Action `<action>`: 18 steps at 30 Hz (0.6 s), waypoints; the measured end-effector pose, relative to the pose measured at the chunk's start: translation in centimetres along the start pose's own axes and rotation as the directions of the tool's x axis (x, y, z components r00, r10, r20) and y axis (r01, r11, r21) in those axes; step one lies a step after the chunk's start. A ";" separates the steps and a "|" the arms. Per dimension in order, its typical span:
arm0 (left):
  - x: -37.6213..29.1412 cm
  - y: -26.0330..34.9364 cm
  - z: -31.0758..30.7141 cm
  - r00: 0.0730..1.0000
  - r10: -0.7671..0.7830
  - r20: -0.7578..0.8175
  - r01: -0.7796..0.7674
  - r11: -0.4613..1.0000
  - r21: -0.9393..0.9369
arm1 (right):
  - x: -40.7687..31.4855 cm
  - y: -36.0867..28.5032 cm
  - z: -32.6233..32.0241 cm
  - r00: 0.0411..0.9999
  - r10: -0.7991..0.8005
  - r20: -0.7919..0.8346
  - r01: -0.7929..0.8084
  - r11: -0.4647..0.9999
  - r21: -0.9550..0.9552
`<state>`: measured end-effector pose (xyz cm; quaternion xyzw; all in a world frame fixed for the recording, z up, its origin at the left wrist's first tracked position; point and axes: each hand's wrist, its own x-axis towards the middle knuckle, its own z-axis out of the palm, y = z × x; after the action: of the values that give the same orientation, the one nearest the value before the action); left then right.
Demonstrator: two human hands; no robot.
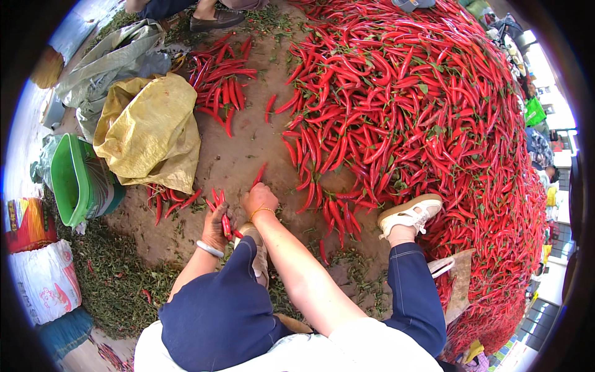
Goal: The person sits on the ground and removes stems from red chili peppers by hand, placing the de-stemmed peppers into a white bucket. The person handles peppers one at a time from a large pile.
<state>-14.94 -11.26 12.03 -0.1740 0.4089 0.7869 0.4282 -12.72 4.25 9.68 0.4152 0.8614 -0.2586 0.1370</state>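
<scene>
Several red chili peppers point(226, 227) are gripped in my left hand point(213, 229), which has dark-stained fingers and a pale bangle at the wrist. My right hand point(260, 201) is closed around a single red chili point(260, 174), whose tip points up and away from me. The hands are side by side and a little apart, just beyond my left shoe point(260, 260). To the right spreads a huge heap of red chilies point(395, 116), many with green stems. A small group of chilies point(172, 200) lies left of my left hand, partly under a yellow woven sack point(153, 125).
Another chili pile point(223, 79) lies farther off, near a person's shoe point(216, 21). At left stand a green plastic bin point(69, 181) and a grey woven sack point(111, 60). Green stem litter point(116, 274) covers the floor at lower left. My right shoe point(411, 214) rests against the heap.
</scene>
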 end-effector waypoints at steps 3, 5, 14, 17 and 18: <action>0.4 -0.4 -0.5 0.981 0.021 -0.191 -0.014 0.999 0.038 | 0.2 1.2 -0.9 0.993 -0.073 -0.089 0.081 0.993 0.088; 1.1 -0.6 0.2 0.950 0.138 -0.279 -0.122 0.990 0.072 | -0.7 2.8 -2.2 0.969 -0.234 -0.080 0.247 0.940 0.237; 1.0 -3.6 5.0 0.998 -0.056 0.009 0.048 0.918 0.393 | -10.4 11.5 -7.6 0.404 -0.812 0.420 0.914 0.375 -0.155; 0.8 -4.5 5.1 0.990 -0.130 -0.051 0.140 0.912 0.385 | -5.2 14.9 -9.9 0.655 -0.740 0.153 0.647 0.445 -0.619; 0.6 -4.9 5.1 0.995 -0.101 0.026 0.088 0.942 0.324 | -3.0 15.8 -10.6 0.665 -0.745 -0.049 0.515 0.505 -0.693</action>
<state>-10.93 -5.41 12.32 -0.1045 0.5142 0.6914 0.4966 1.32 16.45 14.56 0.0332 0.9956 0.0873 0.0089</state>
